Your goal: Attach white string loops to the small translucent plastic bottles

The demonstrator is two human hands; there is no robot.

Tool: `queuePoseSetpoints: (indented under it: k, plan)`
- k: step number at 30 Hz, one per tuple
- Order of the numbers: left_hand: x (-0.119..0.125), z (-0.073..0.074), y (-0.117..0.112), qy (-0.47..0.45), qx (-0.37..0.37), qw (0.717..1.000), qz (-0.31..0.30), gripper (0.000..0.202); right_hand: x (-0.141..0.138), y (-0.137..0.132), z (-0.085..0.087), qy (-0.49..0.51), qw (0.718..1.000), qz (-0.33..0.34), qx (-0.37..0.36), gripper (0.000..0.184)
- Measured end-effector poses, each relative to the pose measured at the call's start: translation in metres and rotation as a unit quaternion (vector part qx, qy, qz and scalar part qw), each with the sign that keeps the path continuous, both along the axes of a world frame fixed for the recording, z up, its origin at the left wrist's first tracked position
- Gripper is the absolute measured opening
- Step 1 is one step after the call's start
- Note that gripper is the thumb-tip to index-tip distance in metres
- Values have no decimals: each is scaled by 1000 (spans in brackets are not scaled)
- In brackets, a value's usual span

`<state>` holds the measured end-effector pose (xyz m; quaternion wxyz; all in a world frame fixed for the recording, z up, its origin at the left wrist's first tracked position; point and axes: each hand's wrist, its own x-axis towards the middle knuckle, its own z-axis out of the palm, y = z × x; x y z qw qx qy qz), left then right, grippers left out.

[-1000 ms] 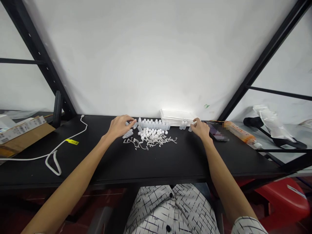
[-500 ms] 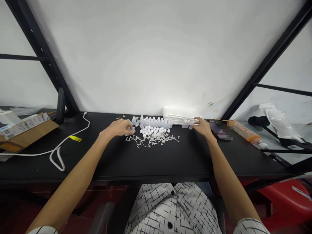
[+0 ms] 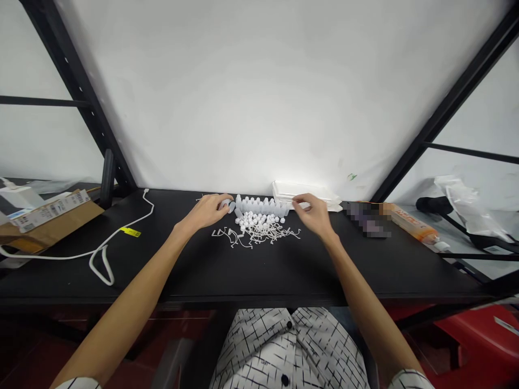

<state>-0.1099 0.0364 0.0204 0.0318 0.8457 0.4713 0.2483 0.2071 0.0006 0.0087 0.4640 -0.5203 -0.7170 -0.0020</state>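
Small translucent plastic bottles [image 3: 259, 206] stand in a tight row at the back of the black table. My left hand [image 3: 208, 210] curls round a few more bottles [image 3: 227, 206] at the row's left end; some of them tilt. Close to the right end is my right hand [image 3: 315, 214], its fingers bent and thumb drawn toward them; what lies between the fingertips is hidden or too small to tell. White caps [image 3: 259, 220] are heaped before the row, and thin bent white plastic strips [image 3: 265, 233] are scattered nearest me.
Behind my right hand lies a stack of white flat sheets or bags [image 3: 320, 193]. A phone [image 3: 368, 220] and an orange-labelled tube [image 3: 411, 222] are at the right. Leftward are a white cable [image 3: 77, 257] with a yellow tag and a cardboard box [image 3: 52, 219].
Both hands have moved inward. My left hand has shifted right with bottles; my right hand has come left, and the loose bottles by it no longer show apart from the row.
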Motion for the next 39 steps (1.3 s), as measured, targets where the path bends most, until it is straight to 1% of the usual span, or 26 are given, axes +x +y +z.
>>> queuePoseSetpoints:
  k: [2, 4, 5, 7, 9, 12, 16, 18, 21, 27, 30, 33, 36, 39]
  plan:
    - [1, 0, -1, -41, -20, 999, -5, 37, -27, -2, 1, -64, 996, 53, -35, 17]
    - [3, 1, -3, -88, -56, 995, -9, 36, -50, 0, 1, -153, 981, 90, -73, 14]
    - [4, 2, -4, -112, -72, 991, -13, 35, -59, 2, 2, -190, 973, 96, -92, 14]
    - [6, 5, -7, -161, -98, 982, -22, 33, -74, 6, 3, -239, 960, 88, -116, 13]
    - [7, 6, -8, -208, -112, 971, -30, 32, -83, 10, 3, -257, 954, 85, -128, 13]
    - [7, 7, -9, -254, -96, 962, -40, 30, -88, 9, 1, -259, 953, 92, -131, 13]
    - [9, 5, -9, -230, -41, 972, -25, 26, -89, 1, -7, -264, 950, 103, -132, 17]
    - [10, 4, -10, -228, -38, 973, -27, 25, -88, -3, -11, -271, 948, 103, -135, 17]
    - [11, 3, -11, -228, -45, 972, -33, 24, -87, -5, -13, -271, 947, 98, -141, 13]
    - [14, -2, -10, -161, -30, 986, -40, 40, -86, -3, -13, -241, 955, 105, -138, 12]
    - [14, -8, -6, -134, -25, 990, -31, 43, -88, -4, -17, -252, 954, 98, -133, 12]
    - [14, -13, -2, -131, -44, 990, -39, 44, -93, -6, -20, -260, 955, 94, -107, 13]
    - [14, -16, 0, -148, -48, 986, -58, 43, -98, -7, -21, -216, 968, 96, -80, 14]
    - [15, -16, 0, -161, -35, 984, -70, 41, -97, -5, -19, -120, 983, 111, -88, 8]
